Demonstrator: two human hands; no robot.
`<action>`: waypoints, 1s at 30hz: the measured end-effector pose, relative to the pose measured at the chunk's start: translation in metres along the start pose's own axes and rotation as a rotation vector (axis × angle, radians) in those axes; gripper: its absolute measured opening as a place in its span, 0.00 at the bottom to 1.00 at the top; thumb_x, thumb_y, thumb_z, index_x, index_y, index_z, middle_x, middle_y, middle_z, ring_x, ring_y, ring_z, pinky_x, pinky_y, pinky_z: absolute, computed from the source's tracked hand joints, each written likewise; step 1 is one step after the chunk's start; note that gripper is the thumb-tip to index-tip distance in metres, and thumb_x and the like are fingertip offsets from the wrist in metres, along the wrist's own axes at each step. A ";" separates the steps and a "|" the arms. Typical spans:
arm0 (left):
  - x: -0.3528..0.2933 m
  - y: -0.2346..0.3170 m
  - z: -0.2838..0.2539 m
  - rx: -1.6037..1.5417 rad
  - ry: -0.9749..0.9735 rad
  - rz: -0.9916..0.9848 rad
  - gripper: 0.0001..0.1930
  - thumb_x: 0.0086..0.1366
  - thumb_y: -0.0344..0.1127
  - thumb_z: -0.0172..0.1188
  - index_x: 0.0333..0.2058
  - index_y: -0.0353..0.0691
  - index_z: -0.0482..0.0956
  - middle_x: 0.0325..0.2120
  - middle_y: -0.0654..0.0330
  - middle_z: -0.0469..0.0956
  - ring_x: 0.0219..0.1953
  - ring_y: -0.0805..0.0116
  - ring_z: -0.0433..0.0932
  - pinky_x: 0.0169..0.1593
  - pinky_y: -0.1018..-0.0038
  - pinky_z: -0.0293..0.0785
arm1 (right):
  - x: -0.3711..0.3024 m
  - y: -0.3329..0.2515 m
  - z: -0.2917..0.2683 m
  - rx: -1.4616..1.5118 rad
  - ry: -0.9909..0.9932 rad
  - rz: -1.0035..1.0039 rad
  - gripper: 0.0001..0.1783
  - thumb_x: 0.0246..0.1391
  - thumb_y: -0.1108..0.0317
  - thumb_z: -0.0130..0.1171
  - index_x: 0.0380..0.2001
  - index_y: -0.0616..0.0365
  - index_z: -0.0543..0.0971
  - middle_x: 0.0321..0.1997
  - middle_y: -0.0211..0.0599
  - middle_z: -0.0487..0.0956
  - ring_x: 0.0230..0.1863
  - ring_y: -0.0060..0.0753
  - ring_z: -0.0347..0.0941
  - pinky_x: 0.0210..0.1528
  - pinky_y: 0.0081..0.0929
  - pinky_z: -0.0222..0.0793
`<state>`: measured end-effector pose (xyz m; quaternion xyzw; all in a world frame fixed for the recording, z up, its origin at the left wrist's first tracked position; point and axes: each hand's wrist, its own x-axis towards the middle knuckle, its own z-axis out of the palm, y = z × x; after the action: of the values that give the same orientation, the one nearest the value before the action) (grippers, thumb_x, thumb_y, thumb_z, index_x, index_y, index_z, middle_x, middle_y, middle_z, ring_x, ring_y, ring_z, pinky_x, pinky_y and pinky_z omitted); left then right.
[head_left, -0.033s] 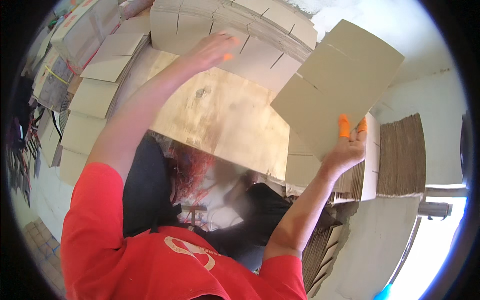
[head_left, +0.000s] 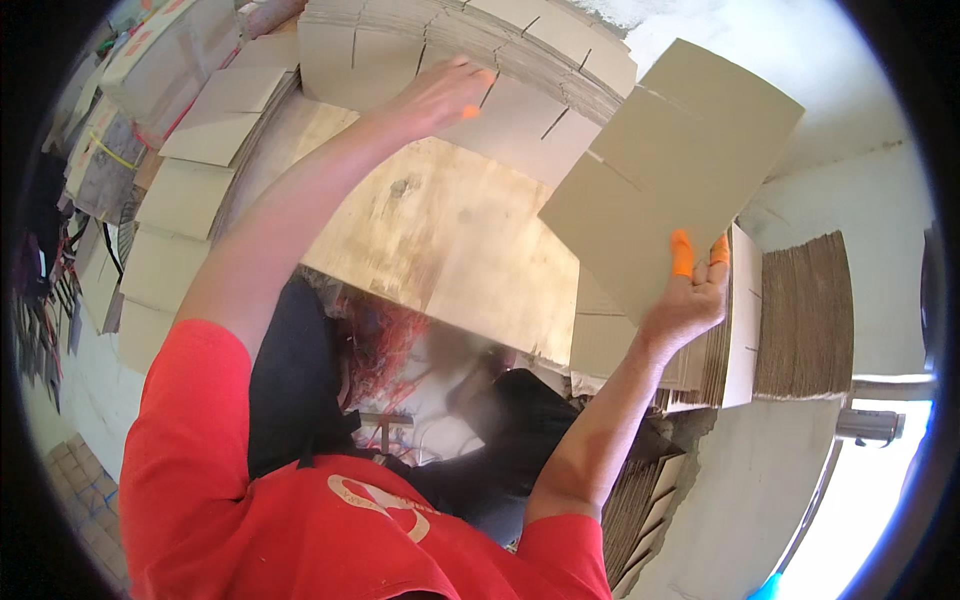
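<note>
My right hand (head_left: 693, 300), with orange covers on two fingertips, grips a slotted cardboard sheet (head_left: 690, 140) by its lower edge. The sheet is tilted and raised above the right end of the wooden board. My left hand (head_left: 445, 97) hovers at the near face of a long stack of slotted cardboard sheets (head_left: 375, 60). Its thumb and forefinger, both tipped in orange, are bent with a gap between them, and nothing shows in that gap. Whether it touches the stack I cannot tell.
A bare wooden board (head_left: 440, 240) lies before me. Overlapping cardboard sheets (head_left: 185, 205) line the left side, beside a taped box (head_left: 170, 65). More cardboard stacks (head_left: 805, 315) stand at the right by the wall. Red stringy material (head_left: 380, 335) lies below the board.
My left hand has shifted slightly to the right along the stack. The sheet in my right hand has moved a little to the left.
</note>
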<state>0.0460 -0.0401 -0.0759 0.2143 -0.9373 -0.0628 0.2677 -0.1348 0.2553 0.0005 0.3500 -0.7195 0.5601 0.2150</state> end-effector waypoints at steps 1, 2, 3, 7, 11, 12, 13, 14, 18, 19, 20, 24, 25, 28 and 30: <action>0.019 0.006 0.010 0.035 -0.002 0.014 0.21 0.53 0.32 0.67 0.46 0.39 0.72 0.41 0.57 0.76 0.52 0.56 0.68 0.54 0.62 0.67 | -0.002 0.006 0.006 -0.051 -0.023 -0.030 0.21 0.49 0.77 0.66 0.49 0.65 0.78 0.35 0.25 0.82 0.21 0.09 0.60 0.22 0.09 0.60; 0.036 0.009 0.021 0.062 -0.005 0.029 0.22 0.54 0.32 0.67 0.47 0.39 0.71 0.42 0.57 0.74 0.53 0.57 0.67 0.55 0.63 0.66 | -0.002 0.011 0.009 -0.045 -0.025 -0.021 0.21 0.49 0.78 0.66 0.49 0.65 0.78 0.32 0.22 0.81 0.20 0.08 0.57 0.21 0.09 0.57; 0.046 0.008 0.030 0.099 -0.008 0.033 0.23 0.54 0.32 0.66 0.48 0.40 0.70 0.43 0.57 0.73 0.54 0.57 0.66 0.55 0.64 0.66 | -0.003 0.013 0.013 -0.042 -0.035 -0.010 0.22 0.49 0.78 0.66 0.50 0.64 0.78 0.29 0.20 0.79 0.20 0.08 0.54 0.21 0.09 0.55; 0.072 0.008 0.062 0.216 -0.062 -0.033 0.22 0.53 0.30 0.67 0.47 0.41 0.71 0.41 0.57 0.73 0.50 0.58 0.67 0.53 0.63 0.64 | -0.004 0.022 0.015 -0.100 -0.055 0.028 0.26 0.49 0.77 0.67 0.54 0.62 0.76 0.21 0.13 0.69 0.19 0.08 0.48 0.21 0.08 0.49; 0.082 0.003 0.075 0.307 0.027 0.034 0.19 0.55 0.28 0.64 0.46 0.41 0.72 0.40 0.58 0.73 0.49 0.60 0.68 0.51 0.64 0.66 | -0.006 0.030 0.008 -0.114 -0.057 0.030 0.29 0.48 0.78 0.68 0.55 0.60 0.76 0.21 0.12 0.64 0.19 0.09 0.46 0.22 0.07 0.46; 0.082 0.001 0.076 0.322 0.079 0.083 0.18 0.55 0.27 0.63 0.45 0.42 0.72 0.39 0.59 0.73 0.49 0.61 0.68 0.51 0.64 0.67 | -0.007 0.031 0.008 -0.094 -0.058 0.033 0.29 0.47 0.78 0.68 0.55 0.60 0.76 0.21 0.12 0.64 0.19 0.10 0.45 0.23 0.06 0.45; 0.085 -0.001 0.076 0.299 0.009 0.042 0.16 0.56 0.26 0.62 0.44 0.42 0.73 0.38 0.59 0.73 0.48 0.61 0.69 0.50 0.64 0.68 | -0.007 0.032 0.009 -0.073 -0.043 0.011 0.29 0.47 0.78 0.69 0.55 0.60 0.76 0.21 0.12 0.63 0.20 0.10 0.45 0.23 0.06 0.45; 0.092 0.003 0.070 0.274 -0.060 0.006 0.14 0.56 0.25 0.61 0.42 0.42 0.74 0.37 0.59 0.73 0.47 0.61 0.70 0.49 0.65 0.69 | -0.007 0.034 0.009 -0.053 -0.024 -0.010 0.29 0.46 0.79 0.69 0.55 0.60 0.76 0.20 0.12 0.62 0.20 0.10 0.45 0.24 0.06 0.44; 0.085 -0.005 0.075 0.113 0.162 0.146 0.10 0.56 0.23 0.58 0.38 0.42 0.75 0.33 0.58 0.74 0.45 0.59 0.72 0.45 0.66 0.72 | -0.010 0.034 0.008 -0.012 0.002 -0.055 0.29 0.45 0.81 0.69 0.54 0.60 0.76 0.21 0.12 0.60 0.20 0.10 0.45 0.24 0.06 0.44; 0.086 -0.010 0.078 0.130 0.128 0.125 0.10 0.56 0.23 0.58 0.37 0.42 0.75 0.33 0.57 0.74 0.45 0.59 0.72 0.45 0.66 0.72 | -0.010 0.035 0.008 -0.034 0.004 -0.072 0.29 0.45 0.81 0.69 0.54 0.60 0.76 0.21 0.12 0.60 0.20 0.10 0.45 0.24 0.06 0.44; 0.086 -0.010 0.076 0.150 0.093 0.100 0.09 0.56 0.23 0.58 0.36 0.42 0.75 0.32 0.57 0.74 0.44 0.59 0.72 0.45 0.66 0.72 | -0.010 0.037 0.009 -0.054 0.003 -0.089 0.29 0.45 0.81 0.69 0.54 0.60 0.76 0.21 0.12 0.60 0.20 0.10 0.44 0.24 0.06 0.44; 0.088 -0.003 0.070 0.134 -0.005 0.057 0.06 0.56 0.25 0.59 0.33 0.40 0.76 0.31 0.57 0.74 0.43 0.58 0.72 0.45 0.65 0.72 | -0.013 0.036 0.010 -0.072 0.000 -0.060 0.28 0.46 0.80 0.69 0.53 0.62 0.77 0.22 0.14 0.59 0.20 0.11 0.44 0.23 0.07 0.44; 0.092 0.000 0.069 0.161 -0.028 0.076 0.05 0.56 0.26 0.58 0.32 0.40 0.76 0.31 0.57 0.73 0.43 0.58 0.72 0.45 0.65 0.71 | -0.011 0.035 0.009 -0.088 0.009 -0.072 0.27 0.46 0.80 0.69 0.52 0.62 0.77 0.23 0.14 0.63 0.20 0.11 0.44 0.22 0.08 0.44; 0.093 -0.007 0.072 0.265 -0.036 0.151 0.03 0.58 0.27 0.56 0.32 0.41 0.76 0.30 0.57 0.73 0.42 0.58 0.72 0.45 0.64 0.71 | -0.010 0.032 0.013 -0.087 0.007 -0.082 0.24 0.46 0.80 0.69 0.49 0.64 0.79 0.27 0.14 0.73 0.20 0.11 0.44 0.20 0.09 0.45; 0.088 -0.012 0.080 0.327 0.060 0.253 0.05 0.59 0.29 0.55 0.35 0.42 0.76 0.30 0.57 0.73 0.42 0.57 0.72 0.45 0.64 0.70 | -0.010 0.033 0.014 -0.059 -0.007 -0.065 0.20 0.46 0.80 0.69 0.45 0.65 0.80 0.34 0.18 0.80 0.20 0.11 0.44 0.18 0.10 0.46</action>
<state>-0.0593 -0.0893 -0.1049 0.1375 -0.9460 0.1307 0.2629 -0.1520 0.2486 -0.0322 0.3684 -0.7247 0.5301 0.2409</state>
